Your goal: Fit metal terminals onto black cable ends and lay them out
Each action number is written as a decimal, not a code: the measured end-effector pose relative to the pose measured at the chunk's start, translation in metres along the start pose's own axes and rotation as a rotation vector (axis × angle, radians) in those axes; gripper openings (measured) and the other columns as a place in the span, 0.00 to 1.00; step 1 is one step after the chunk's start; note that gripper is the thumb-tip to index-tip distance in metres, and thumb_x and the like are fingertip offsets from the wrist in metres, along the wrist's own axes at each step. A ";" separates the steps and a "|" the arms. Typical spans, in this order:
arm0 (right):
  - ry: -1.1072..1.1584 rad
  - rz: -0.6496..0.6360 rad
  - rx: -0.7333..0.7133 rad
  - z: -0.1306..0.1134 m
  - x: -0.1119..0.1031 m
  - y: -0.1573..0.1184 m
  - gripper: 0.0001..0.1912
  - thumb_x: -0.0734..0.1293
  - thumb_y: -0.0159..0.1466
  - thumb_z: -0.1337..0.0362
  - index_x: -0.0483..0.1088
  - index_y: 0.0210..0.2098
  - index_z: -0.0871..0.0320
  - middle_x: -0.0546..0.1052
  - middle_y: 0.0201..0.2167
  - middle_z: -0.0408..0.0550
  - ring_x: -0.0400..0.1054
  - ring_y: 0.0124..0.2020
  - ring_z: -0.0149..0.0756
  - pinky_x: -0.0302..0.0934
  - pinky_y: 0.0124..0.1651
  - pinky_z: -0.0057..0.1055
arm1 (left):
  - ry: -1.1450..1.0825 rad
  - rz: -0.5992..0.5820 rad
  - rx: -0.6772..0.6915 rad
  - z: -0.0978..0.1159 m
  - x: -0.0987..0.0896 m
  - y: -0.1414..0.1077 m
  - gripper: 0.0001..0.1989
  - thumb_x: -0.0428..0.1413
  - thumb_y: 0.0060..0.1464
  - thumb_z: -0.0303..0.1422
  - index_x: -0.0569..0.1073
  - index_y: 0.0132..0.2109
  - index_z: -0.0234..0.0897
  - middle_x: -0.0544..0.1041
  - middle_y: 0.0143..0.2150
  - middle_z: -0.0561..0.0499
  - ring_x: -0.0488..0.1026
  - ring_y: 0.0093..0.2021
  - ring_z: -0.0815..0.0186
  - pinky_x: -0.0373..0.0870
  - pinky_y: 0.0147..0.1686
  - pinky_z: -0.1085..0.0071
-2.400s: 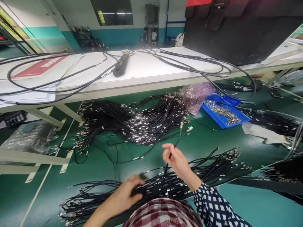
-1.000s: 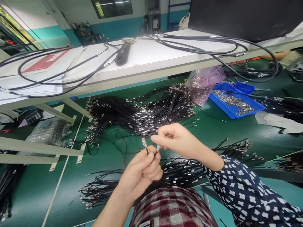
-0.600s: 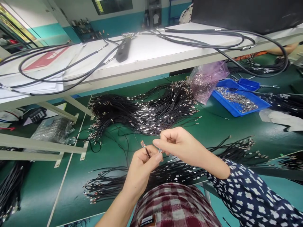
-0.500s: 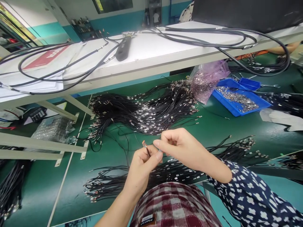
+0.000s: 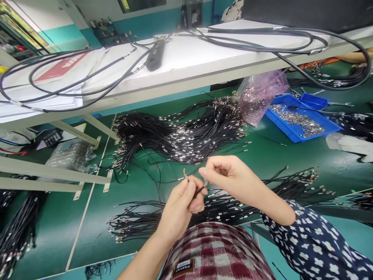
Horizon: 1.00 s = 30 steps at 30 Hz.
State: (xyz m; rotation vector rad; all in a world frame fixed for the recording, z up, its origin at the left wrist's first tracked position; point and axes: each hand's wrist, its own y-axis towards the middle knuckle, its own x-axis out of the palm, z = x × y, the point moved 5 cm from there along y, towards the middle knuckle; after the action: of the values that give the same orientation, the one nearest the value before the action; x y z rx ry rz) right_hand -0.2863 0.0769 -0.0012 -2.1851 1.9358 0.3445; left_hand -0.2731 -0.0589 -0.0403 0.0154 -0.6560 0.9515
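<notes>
Cable ends (image 5: 200, 191) sit pinched in the left hand (image 5: 181, 204); the right hand (image 5: 230, 173) curls at one tip (image 5: 206, 182), its hold unclear; beyond the grip lies a black bundle (image 5: 180, 136).

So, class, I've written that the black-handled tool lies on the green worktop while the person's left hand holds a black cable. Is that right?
Not quite: the black-handled tool lies on the white shelf, not on the green worktop, as the head view shows. The left hand does hold a black cable.
</notes>
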 end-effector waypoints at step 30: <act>0.299 -0.100 0.029 0.017 0.010 -0.004 0.17 0.58 0.70 0.52 0.72 0.40 0.56 0.73 0.31 0.44 0.67 0.30 0.31 0.61 0.34 0.27 | 0.119 0.124 0.080 0.001 -0.002 0.001 0.25 0.48 0.62 0.45 0.72 0.24 0.31 0.47 0.16 0.60 0.42 0.20 0.73 0.41 0.23 0.69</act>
State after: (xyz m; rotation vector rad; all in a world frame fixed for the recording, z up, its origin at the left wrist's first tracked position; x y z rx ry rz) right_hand -0.2819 0.0731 -0.0206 -2.4185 1.9466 -0.0299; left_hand -0.2753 -0.0607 -0.0405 -0.0113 -0.5135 1.0894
